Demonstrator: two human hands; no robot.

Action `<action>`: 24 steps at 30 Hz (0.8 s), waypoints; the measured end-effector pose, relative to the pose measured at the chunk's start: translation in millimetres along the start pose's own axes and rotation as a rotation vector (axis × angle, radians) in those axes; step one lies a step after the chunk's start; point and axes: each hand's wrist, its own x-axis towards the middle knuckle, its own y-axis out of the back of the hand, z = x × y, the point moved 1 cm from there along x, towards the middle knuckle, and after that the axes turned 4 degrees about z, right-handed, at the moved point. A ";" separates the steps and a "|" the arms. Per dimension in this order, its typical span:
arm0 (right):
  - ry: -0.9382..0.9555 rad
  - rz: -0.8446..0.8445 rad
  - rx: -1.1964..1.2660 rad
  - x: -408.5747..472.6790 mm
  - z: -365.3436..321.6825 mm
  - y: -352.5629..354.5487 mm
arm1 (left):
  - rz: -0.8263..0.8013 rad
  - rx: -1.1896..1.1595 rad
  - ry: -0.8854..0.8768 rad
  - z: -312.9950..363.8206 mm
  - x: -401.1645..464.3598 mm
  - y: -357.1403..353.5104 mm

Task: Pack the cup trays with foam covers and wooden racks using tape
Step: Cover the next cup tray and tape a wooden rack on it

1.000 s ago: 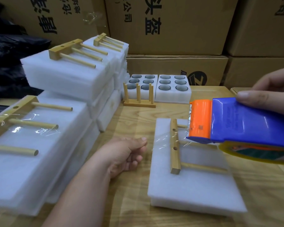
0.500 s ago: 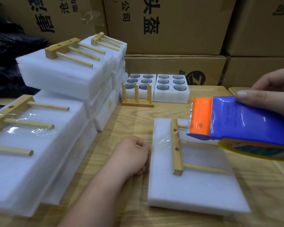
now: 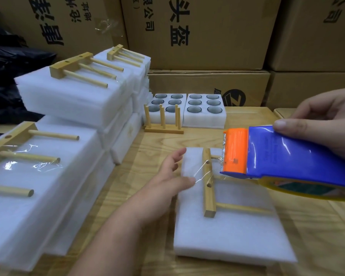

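Foam-covered tray (image 3: pixel 227 236) lying flat on the table (image 3: pixel 127 166), a wooden rack (image 3: pixel 209 182) lying on top under clear tape (image 3: pixel 202 172). Left hand (image 3: pixel 167 180), fingers straight, touching the foam's left edge. Right hand (image 3: pixel 325 124) gripping the blue-and-orange tape dispenser (image 3: pixel 283 158) just above the rack. Beyond: two uncovered cup trays (image 3: pixel 204 110), an upright rack (image 3: pixel 163 124), cardboard boxes (image 3: pixel 197 32).

My left hand (image 3: pixel 167 176) reaches forward with forearm bare and fingers (image 3: pixel 177 154) straight and relaxed, thumb stretched toward the right, while my right hand (image 3: pixel 325 124) comes in from the right, its fingers curled in a grip.
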 end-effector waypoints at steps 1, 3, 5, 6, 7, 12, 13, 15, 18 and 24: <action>0.003 -0.006 -0.007 -1.0 -1.8 0.0 | -0.104 0.007 -0.028 -0.6 -2.9 0.5; 0.008 -0.013 -0.020 -3.6 -5.6 -0.6 | -0.184 0.047 -0.051 -3.8 -6.5 0.7; 0.012 -0.019 -0.031 -5.7 -10.4 -0.7 | -0.146 0.103 -0.089 -3.9 -7.6 -1.6; 0.015 -0.023 -0.035 -6.4 -12.4 -0.5 | -0.125 0.136 -0.117 -2.5 -7.8 -2.6; 0.020 -0.030 -0.038 -6.9 -13.8 -0.6 | -0.111 0.171 -0.142 -1.4 -7.8 -2.8; 0.033 -0.037 -0.053 -7.5 -16.7 -2.5 | -0.083 0.406 -0.224 0.5 -7.3 0.4; 0.030 -0.036 -0.052 -7.7 -16.4 -2.6 | -0.071 0.420 -0.219 1.1 -7.2 1.2; 0.023 -0.029 -0.045 -7.6 -15.4 -3.0 | -0.056 0.458 -0.216 1.8 -6.7 2.3; 0.016 -0.018 -0.037 -7.5 -13.9 -2.2 | -0.029 0.542 -0.237 4.1 -6.1 -0.4; 0.011 -0.026 -0.045 -6.7 -12.9 0.4 | -0.014 0.599 -0.242 6.1 -4.1 -2.7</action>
